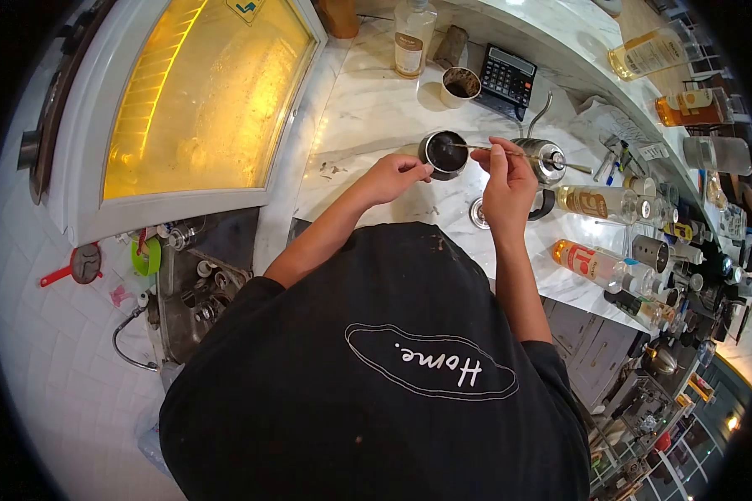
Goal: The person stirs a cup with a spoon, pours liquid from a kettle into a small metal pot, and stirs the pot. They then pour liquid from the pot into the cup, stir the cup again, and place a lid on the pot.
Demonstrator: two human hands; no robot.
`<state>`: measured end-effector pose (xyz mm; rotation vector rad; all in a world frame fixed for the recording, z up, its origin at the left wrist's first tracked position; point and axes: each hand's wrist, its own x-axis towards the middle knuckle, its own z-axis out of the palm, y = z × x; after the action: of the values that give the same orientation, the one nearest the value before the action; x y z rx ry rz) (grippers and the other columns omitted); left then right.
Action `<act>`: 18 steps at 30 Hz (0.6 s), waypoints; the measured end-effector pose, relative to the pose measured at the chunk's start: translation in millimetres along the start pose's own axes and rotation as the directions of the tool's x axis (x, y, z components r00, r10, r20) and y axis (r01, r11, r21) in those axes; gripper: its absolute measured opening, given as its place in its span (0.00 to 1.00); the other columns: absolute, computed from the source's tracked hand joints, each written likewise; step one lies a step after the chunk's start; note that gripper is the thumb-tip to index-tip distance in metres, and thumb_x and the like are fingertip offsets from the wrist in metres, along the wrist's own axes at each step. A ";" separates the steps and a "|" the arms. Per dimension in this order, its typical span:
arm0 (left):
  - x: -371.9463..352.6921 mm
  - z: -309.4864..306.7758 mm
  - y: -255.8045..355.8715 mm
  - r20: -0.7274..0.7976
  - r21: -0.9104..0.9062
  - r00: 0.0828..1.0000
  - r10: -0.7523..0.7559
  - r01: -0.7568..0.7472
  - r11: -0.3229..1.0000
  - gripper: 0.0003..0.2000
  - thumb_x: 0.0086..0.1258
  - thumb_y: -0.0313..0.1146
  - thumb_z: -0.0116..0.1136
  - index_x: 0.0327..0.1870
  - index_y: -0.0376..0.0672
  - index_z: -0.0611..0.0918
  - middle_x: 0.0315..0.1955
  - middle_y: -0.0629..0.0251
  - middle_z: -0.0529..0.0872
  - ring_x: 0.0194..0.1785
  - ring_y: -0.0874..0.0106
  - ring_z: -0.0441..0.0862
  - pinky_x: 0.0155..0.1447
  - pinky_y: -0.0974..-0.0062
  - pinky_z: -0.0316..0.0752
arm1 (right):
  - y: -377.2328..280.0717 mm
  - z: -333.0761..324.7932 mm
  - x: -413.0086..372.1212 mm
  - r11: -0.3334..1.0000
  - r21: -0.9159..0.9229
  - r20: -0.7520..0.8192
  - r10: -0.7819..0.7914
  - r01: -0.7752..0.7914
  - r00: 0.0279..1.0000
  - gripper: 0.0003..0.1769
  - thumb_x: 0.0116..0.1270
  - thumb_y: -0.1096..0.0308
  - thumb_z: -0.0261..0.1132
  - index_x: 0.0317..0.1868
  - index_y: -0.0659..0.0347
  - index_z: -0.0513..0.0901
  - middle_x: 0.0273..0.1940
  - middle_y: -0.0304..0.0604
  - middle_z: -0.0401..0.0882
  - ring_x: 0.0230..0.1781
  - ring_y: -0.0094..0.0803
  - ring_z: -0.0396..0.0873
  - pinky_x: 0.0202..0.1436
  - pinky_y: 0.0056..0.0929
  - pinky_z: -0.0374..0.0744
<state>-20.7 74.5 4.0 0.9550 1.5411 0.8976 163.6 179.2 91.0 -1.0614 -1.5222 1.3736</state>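
Observation:
On the marble counter (pixel 351 108), a round metal-rimmed cup (pixel 446 155) holds something dark. My left hand (pixel 397 178) grips the cup at its left rim, thumb and fingers pressed together. Between the closed fingers of my right hand (pixel 507 185) is a long thin spoon (pixel 482 149), whose far end reaches into the cup. Just right of that hand stands a metal gooseneck kettle (pixel 546 159). Behind the cup are a paper cup with brown residue (pixel 460 86) and a black calculator (pixel 507 77).
A bottle (pixel 409 42) stands at the back. More bottles (pixel 597 203) and glassware line the right side. To the left are a glass-fronted door (pixel 209 100) with yellow light and a sink (pixel 192 292) with items in it.

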 end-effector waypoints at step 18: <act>3.8 0.3 -4.7 0.021 -0.039 1.000 -0.019 0.020 0.999 0.19 0.81 0.48 0.59 0.44 0.38 0.90 0.40 0.65 0.92 0.49 0.76 0.83 0.60 0.71 0.75 | -27.8 -11.7 -20.0 0.724 -0.520 0.251 -0.378 0.454 0.891 0.06 0.76 0.72 0.66 0.43 0.67 0.85 0.34 0.52 0.85 0.29 0.44 0.83 0.33 0.36 0.78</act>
<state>-21.3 76.1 -1.8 0.9174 1.5080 0.8981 179.2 162.4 119.0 -0.8850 -2.1924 0.6826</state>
